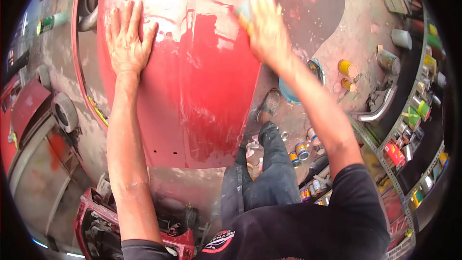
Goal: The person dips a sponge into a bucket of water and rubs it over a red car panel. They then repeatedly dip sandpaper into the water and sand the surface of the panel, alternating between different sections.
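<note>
A large red car panel (202, 91) spans the middle of the head view, its surface partly wet and shiny, partly dull. On its left part my left hand (129, 43) lies flat, with the fingers spread and nothing held. Over the panel's right edge my right hand (267, 29) is blurred by motion. It grips a pad (244, 15), light bluish and yellow, whose exact kind I cannot make out. The pad is against or just above the panel; which of the two is unclear.
A blue bucket (290, 91) stands on the floor right of the panel, beneath my right forearm. Yellow cans (347, 69) lie farther right. Shelves (399, 183) with several cans line the right side. A tire (64, 112) and red car parts (29, 103) are at the left.
</note>
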Demonstrator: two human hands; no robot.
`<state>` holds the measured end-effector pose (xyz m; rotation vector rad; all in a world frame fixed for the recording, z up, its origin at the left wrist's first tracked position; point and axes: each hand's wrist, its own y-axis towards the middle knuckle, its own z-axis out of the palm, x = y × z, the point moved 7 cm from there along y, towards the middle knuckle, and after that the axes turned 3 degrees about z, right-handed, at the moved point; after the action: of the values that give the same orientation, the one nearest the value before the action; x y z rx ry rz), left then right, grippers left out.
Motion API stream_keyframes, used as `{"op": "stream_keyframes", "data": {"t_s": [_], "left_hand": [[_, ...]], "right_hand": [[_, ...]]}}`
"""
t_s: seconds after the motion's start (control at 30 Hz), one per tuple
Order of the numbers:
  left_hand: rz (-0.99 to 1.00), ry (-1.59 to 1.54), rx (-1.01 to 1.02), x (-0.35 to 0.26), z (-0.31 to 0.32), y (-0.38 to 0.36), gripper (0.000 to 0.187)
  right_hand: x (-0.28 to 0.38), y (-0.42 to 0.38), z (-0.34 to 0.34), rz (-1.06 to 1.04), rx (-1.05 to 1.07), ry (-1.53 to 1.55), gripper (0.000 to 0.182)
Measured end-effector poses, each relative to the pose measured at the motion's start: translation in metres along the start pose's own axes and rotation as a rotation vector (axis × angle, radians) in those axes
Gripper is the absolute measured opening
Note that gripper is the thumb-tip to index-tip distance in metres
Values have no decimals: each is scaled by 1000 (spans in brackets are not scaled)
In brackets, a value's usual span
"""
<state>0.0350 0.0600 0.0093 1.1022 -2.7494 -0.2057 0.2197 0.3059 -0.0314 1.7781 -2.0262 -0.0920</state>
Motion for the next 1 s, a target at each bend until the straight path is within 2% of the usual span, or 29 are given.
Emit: {"op": "stream_keyframes", "data": {"t_s": [0.03, 0.13, 0.17, 0.2, 0.23, 0.27, 0.3, 0.37, 0.43, 0.47, 0.5, 0.57, 0.67, 0.77, 0.8, 0.87, 0.93, 1.0], "left_hand": [[-6, 1, 5, 0, 1, -2, 66], [-17, 52, 10, -1, 2, -4, 65], [-12, 31, 0, -1, 3, -2, 66], [-8, 14, -1, -1, 2, -1, 66], [-5, -2, 3, -1, 0, -3, 66], [-5, -2, 7, -1, 0, -3, 66], [-8, -1, 2, 0, 0, 0, 66], [-1, -4, 0, -2, 1, -2, 66], [7, 9, -24, 0, 2, 0, 65], [8, 3, -33, 1, 2, -2, 65], [-2, 7, -31, 2, 2, -4, 66], [-6, 7, -24, 0, 0, -5, 66], [-5, -3, -40, 1, 2, -4, 65], [11, -18, -58, 2, 1, -2, 64], [12, -17, -64, 1, 1, -2, 64], [20, -20, -73, -2, -1, -2, 64], [25, -9, -80, -1, -1, -3, 64], [27, 2, -83, 0, 1, -3, 64]], "right_hand": [[12, -21, -3, 76, -2, 218, 47], [1, -22, 6, -17, 182, 160, 57], [-15, 0, 8, 14, 56, 152, 52], [-20, 28, 7, -173, 8, -119, 45], [-37, 57, 22, -171, 101, -201, 42], [-85, 80, 61, 172, 284, -29, 51], [-59, 120, -1, -13, -227, 404, 39], [-60, 104, 9, 12, -129, 258, 49], [-32, 64, 11, -50, -14, -17, 44], [-18, 39, 10, -125, -41, 38, 49], [-7, 24, 14, -104, 76, 129, 57], [24, 20, 16, -167, 135, 190, 66], [37, 34, 19, -294, 203, 217, 69], [-16, 28, 2, -295, 186, 263, 66], [-33, 25, -1, -211, 183, 175, 64], [-36, 18, 7, -214, 157, 201, 62], [-9, 30, 9, -271, 129, 246, 60], [36, 53, 9, -392, 205, 217, 61]]}}
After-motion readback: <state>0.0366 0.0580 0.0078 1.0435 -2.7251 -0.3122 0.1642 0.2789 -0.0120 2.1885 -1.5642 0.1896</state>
